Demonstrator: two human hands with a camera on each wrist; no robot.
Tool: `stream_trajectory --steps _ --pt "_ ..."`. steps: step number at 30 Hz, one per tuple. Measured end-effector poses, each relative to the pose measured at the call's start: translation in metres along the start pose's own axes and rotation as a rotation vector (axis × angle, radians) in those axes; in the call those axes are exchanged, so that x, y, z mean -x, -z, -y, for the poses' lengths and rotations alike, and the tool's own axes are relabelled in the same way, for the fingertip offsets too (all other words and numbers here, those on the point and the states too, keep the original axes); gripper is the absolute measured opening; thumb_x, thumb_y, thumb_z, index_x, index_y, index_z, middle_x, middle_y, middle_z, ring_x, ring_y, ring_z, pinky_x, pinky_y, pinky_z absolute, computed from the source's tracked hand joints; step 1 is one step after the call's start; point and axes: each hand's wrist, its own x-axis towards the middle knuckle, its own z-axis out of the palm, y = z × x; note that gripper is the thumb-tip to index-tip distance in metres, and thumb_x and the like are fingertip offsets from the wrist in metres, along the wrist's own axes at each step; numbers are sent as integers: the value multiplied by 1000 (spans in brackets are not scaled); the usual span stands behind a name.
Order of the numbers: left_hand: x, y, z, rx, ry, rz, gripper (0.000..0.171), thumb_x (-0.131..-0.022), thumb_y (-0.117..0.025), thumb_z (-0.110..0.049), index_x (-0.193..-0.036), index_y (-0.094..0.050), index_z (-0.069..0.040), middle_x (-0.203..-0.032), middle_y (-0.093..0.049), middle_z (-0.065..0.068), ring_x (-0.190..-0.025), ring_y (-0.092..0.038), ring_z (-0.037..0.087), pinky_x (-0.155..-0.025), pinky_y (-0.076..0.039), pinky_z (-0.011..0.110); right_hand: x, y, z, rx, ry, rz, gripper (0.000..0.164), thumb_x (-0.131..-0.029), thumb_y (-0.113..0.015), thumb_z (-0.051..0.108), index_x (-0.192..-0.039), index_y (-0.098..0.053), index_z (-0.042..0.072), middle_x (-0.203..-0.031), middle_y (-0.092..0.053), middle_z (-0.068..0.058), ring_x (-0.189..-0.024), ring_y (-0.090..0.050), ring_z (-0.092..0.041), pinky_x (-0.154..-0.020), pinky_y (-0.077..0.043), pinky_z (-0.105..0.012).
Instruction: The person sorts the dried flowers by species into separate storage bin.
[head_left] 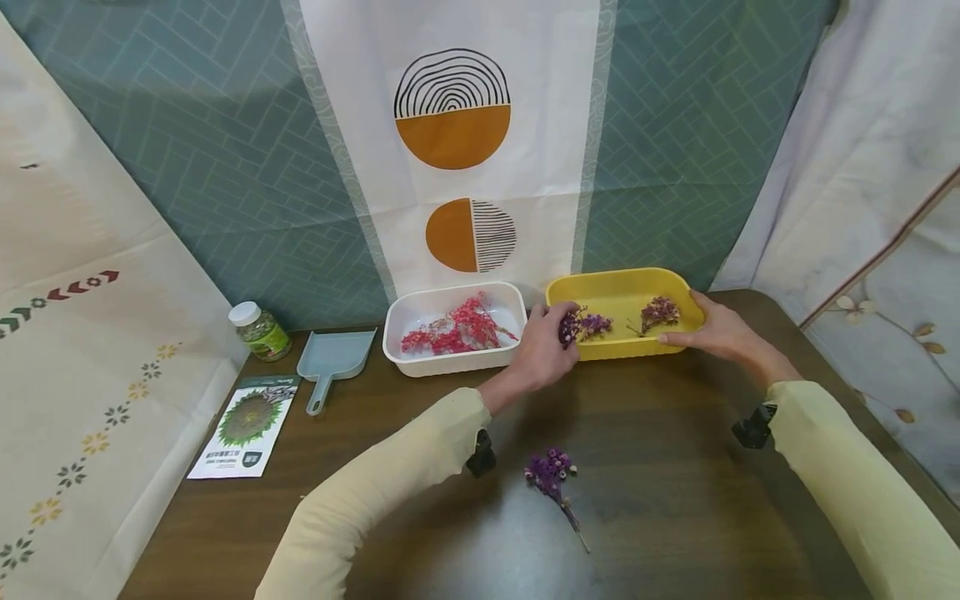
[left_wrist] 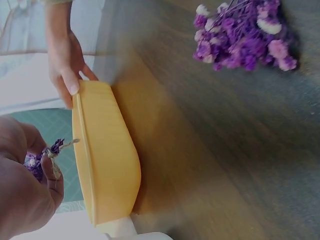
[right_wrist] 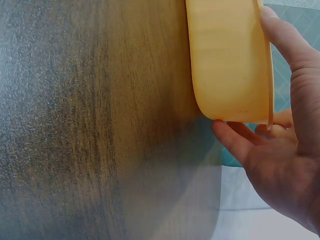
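Note:
My left hand (head_left: pixel 542 346) grips a sprig of dried purple flowers (left_wrist: pixel 35 167) at the left end of a yellow tray (head_left: pixel 603 290). Part of this sprig is hidden behind the fingers. At the tray's right end my right hand (head_left: pixel 723 333) holds the rim, thumb over the front edge and fingers around the outer end, as the right wrist view shows. Inside the tray, toward the right, lies a small purplish sprig (head_left: pixel 660 312), with more purple blossoms (head_left: pixel 596 324) just beside my left fingers. Another dried purple sprig (head_left: pixel 551 471) lies on the table in front.
A white tray (head_left: pixel 450 364) with pink-red dried sprigs (head_left: pixel 468 321) stands left of the yellow one. Farther left are a grey-blue dustpan (head_left: pixel 333 357), a white-lidded jar (head_left: pixel 261 332) and a seed packet (head_left: pixel 247 427). Curtains (head_left: pixel 667 125) hang along the table's back edge (head_left: pixel 750 293).

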Motion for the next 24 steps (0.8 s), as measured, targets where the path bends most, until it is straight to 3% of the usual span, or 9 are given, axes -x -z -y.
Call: stream_trajectory --steps 9,18,24 --pt "-25 -8 2 -13 9 -13 56 -84 -72 -8 -137 -55 -9 -122 -54 16 -106 -51 23 -90 -46 30 -1 -1 -1 3 14 -14 121 -84 -72 58 -154 2 -8 -153 -15 -41 -138 -20 -57 -107 -20 -70" --pt "-49 -15 5 -22 48 14 60 -86 -66 -5 -144 -49 -12 -122 -46 15 -99 -47 21 -82 -44 27 1 0 -2 2 33 -29 123 -82 -74 60 -155 -1 -7 -153 -19 -40 -137 -24 -56 -107 -22 -70" --pt "-62 -21 8 -32 59 27 63 -86 -62 0 -145 -47 -13 -125 -44 15 -102 -48 22 -84 -43 27 0 0 0 2 35 -29 122 -83 -74 59 -155 -1 -8 -153 -19 -40 -137 -24 -56 -108 -22 -69"
